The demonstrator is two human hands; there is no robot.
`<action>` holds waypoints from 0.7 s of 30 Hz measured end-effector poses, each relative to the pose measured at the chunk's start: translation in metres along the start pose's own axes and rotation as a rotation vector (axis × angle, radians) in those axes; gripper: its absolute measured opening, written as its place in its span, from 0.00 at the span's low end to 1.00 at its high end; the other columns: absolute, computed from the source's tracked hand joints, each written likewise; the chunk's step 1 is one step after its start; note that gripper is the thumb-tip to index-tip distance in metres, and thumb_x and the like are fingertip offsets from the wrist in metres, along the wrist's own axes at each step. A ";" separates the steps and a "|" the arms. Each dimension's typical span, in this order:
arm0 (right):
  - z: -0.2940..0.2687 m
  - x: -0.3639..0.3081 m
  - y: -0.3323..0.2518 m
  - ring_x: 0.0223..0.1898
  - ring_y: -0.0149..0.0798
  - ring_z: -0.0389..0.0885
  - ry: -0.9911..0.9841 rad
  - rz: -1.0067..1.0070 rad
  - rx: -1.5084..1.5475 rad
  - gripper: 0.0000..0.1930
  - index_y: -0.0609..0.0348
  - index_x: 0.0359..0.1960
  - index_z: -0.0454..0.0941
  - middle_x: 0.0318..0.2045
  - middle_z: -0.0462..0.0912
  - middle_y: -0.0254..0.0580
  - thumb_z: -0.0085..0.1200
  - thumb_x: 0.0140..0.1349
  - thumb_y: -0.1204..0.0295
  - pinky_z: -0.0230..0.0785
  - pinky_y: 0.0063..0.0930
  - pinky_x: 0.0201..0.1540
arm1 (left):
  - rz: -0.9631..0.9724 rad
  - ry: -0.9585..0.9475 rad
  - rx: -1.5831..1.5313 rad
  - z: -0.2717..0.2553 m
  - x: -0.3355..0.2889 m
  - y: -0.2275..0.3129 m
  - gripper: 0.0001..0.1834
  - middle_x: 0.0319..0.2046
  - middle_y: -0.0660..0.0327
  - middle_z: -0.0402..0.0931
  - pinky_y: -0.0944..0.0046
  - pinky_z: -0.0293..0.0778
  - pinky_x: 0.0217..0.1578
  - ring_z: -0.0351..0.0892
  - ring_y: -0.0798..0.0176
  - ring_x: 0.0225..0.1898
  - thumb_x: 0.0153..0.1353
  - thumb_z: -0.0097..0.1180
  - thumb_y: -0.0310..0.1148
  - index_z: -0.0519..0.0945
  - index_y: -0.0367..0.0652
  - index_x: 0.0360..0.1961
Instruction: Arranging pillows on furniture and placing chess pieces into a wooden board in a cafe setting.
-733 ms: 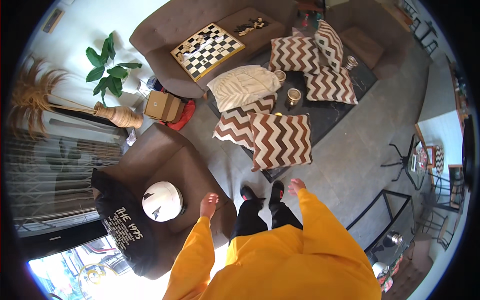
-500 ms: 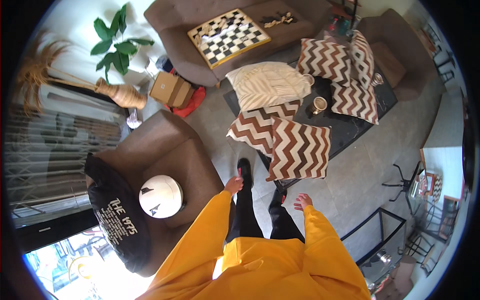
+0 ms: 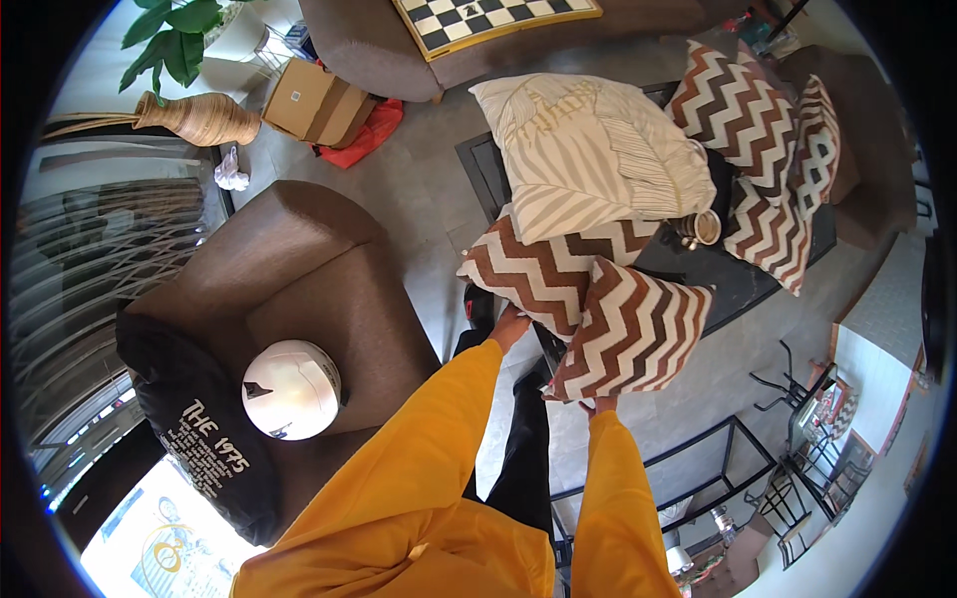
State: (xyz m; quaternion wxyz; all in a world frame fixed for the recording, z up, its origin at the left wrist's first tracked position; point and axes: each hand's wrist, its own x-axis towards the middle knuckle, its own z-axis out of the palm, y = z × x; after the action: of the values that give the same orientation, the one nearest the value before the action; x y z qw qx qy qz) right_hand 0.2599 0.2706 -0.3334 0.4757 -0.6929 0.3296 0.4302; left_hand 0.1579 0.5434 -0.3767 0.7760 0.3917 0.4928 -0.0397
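Two zigzag cushions in brown, white and black lie overlapped at the near left end of the black low table [image 3: 688,267]. My right hand [image 3: 601,404] touches the near edge of the front zigzag cushion [image 3: 635,334]; most of its fingers are hidden beneath that edge. My left hand [image 3: 511,329] reaches against the near side of the rear zigzag cushion [image 3: 543,264], its fingertips out of sight. A cream cushion [image 3: 598,154] with a leaf pattern rests partly over the rear one.
More zigzag cushions [image 3: 733,110] are piled at the table's far right, near a gold-coloured cup [image 3: 703,228]. To my left, a brown armchair [image 3: 299,269] holds a white helmet [image 3: 291,390] and a black printed cloth [image 3: 194,429]. A chessboard [image 3: 488,22] lies on the far sofa.
Both hands have moved forward, from hanging free above my legs to the near sides of the zigzag cushions. The view has shifted, and the front cushion appears more tilted.
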 end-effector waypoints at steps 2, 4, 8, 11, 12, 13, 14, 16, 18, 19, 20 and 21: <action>-0.004 0.006 0.003 0.56 0.41 0.67 0.064 0.026 0.130 0.34 0.29 0.61 0.56 0.57 0.67 0.24 0.59 0.52 0.57 0.70 0.55 0.39 | 0.044 -0.003 -0.153 0.000 0.012 -0.003 0.29 0.58 0.62 0.65 0.59 0.70 0.50 0.68 0.63 0.56 0.59 0.55 0.32 0.61 0.47 0.62; -0.007 0.013 0.008 0.56 0.41 0.67 0.024 0.039 0.197 0.34 0.29 0.61 0.56 0.57 0.67 0.24 0.59 0.52 0.57 0.70 0.55 0.39 | 0.128 -0.022 -0.281 0.000 0.016 -0.006 0.30 0.59 0.62 0.65 0.60 0.69 0.51 0.67 0.63 0.57 0.58 0.56 0.30 0.62 0.48 0.61; -0.013 0.024 0.022 0.56 0.41 0.67 0.021 0.015 0.215 0.34 0.29 0.61 0.56 0.57 0.66 0.24 0.59 0.52 0.57 0.70 0.55 0.39 | 0.394 -0.100 0.077 -0.009 0.017 -0.011 0.29 0.61 0.62 0.63 0.57 0.60 0.59 0.61 0.59 0.61 0.57 0.56 0.26 0.64 0.48 0.61; -0.017 0.030 0.032 0.56 0.41 0.67 0.025 0.008 0.237 0.34 0.29 0.61 0.56 0.57 0.66 0.24 0.59 0.52 0.57 0.70 0.55 0.39 | 0.653 -0.159 0.412 -0.016 0.023 -0.015 0.26 0.62 0.56 0.61 0.54 0.54 0.62 0.58 0.52 0.63 0.57 0.52 0.25 0.67 0.47 0.59; -0.016 0.032 0.034 0.56 0.41 0.67 0.023 0.009 0.241 0.34 0.29 0.61 0.56 0.57 0.66 0.24 0.59 0.52 0.57 0.70 0.55 0.39 | 0.595 -0.225 0.276 -0.022 0.023 -0.015 0.26 0.62 0.55 0.61 0.53 0.52 0.63 0.57 0.49 0.63 0.57 0.51 0.25 0.68 0.47 0.58; -0.015 0.034 0.036 0.56 0.41 0.67 0.024 0.003 0.244 0.34 0.29 0.61 0.56 0.57 0.66 0.25 0.59 0.52 0.57 0.70 0.55 0.39 | 0.642 -0.209 0.256 -0.024 0.022 -0.014 0.25 0.62 0.54 0.60 0.53 0.51 0.64 0.56 0.47 0.64 0.57 0.50 0.24 0.68 0.47 0.58; -0.014 0.035 0.037 0.56 0.41 0.67 0.026 0.001 0.242 0.34 0.29 0.61 0.56 0.57 0.66 0.25 0.59 0.53 0.57 0.70 0.55 0.39 | 0.698 -0.209 0.584 -0.027 0.021 -0.012 0.25 0.63 0.52 0.59 0.52 0.49 0.64 0.55 0.45 0.64 0.57 0.48 0.24 0.69 0.47 0.58; -0.011 0.038 0.039 0.56 0.41 0.67 0.022 -0.004 0.239 0.34 0.29 0.61 0.56 0.57 0.66 0.25 0.59 0.53 0.57 0.70 0.55 0.39 | 0.785 -0.230 0.887 -0.029 0.015 -0.005 0.24 0.63 0.50 0.57 0.50 0.47 0.65 0.53 0.43 0.64 0.57 0.47 0.26 0.68 0.47 0.58; -0.008 0.039 0.039 0.56 0.41 0.67 0.022 -0.010 0.235 0.34 0.29 0.61 0.56 0.57 0.66 0.25 0.59 0.53 0.57 0.70 0.55 0.39 | 0.774 -0.181 0.862 -0.026 0.007 0.004 0.24 0.62 0.50 0.58 0.49 0.47 0.65 0.53 0.42 0.64 0.57 0.46 0.26 0.69 0.47 0.57; -0.008 0.040 0.038 0.56 0.41 0.67 0.016 -0.014 0.238 0.34 0.29 0.61 0.56 0.57 0.66 0.25 0.59 0.53 0.57 0.70 0.55 0.39 | 0.793 -0.150 0.828 -0.023 0.004 0.009 0.23 0.62 0.49 0.59 0.48 0.46 0.65 0.53 0.41 0.64 0.58 0.46 0.26 0.69 0.46 0.57; -0.006 0.041 0.039 0.56 0.41 0.67 0.016 -0.018 0.234 0.34 0.29 0.61 0.56 0.57 0.66 0.25 0.59 0.53 0.58 0.70 0.55 0.39 | 0.653 -0.188 0.576 -0.023 0.001 0.013 0.22 0.61 0.50 0.60 0.48 0.46 0.65 0.53 0.41 0.64 0.58 0.47 0.26 0.70 0.46 0.56; -0.006 0.042 0.039 0.56 0.41 0.67 0.015 -0.023 0.236 0.34 0.29 0.61 0.56 0.57 0.66 0.25 0.59 0.53 0.58 0.70 0.55 0.39 | 0.563 -0.142 0.473 -0.021 -0.001 0.017 0.22 0.61 0.50 0.61 0.47 0.46 0.64 0.53 0.40 0.64 0.58 0.47 0.26 0.71 0.46 0.55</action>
State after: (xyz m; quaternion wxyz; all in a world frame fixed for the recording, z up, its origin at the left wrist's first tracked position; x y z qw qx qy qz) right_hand 0.2453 0.2499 -0.3851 0.5562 -0.6391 0.3737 0.3776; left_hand 0.1499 0.5685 -0.3709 0.6769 0.6765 0.2877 0.0356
